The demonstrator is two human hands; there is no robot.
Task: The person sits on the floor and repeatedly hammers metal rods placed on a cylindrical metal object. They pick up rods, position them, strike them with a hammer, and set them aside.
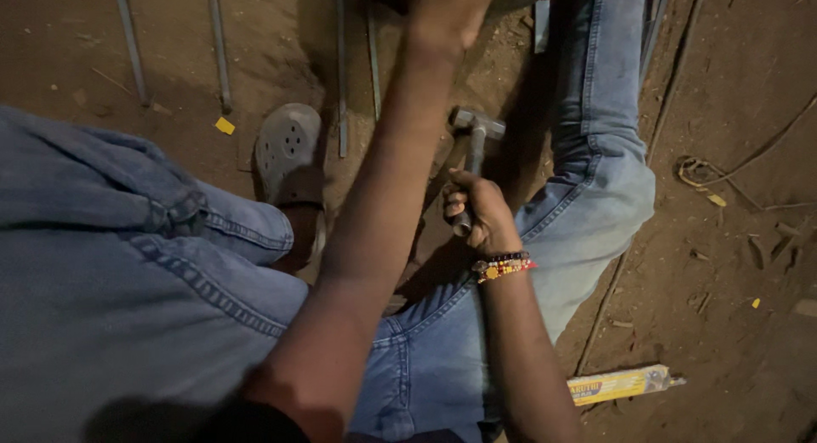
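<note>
My right hand grips the handle of a grey metal hammer, whose head points up toward the top of the view, just above the dirt ground. A beaded bracelet sits on that wrist. My left arm reaches forward across the middle, and my left hand is at the top edge, fingers closed over something I cannot make out. Both my legs, in blue jeans, spread to either side. A grey clog is on my left foot.
Several thin metal rods lie on the dirt at the top left. A yellow tube-shaped package lies at the lower right. A tangle of wire and wood scraps sit on the right. A small yellow scrap lies near the clog.
</note>
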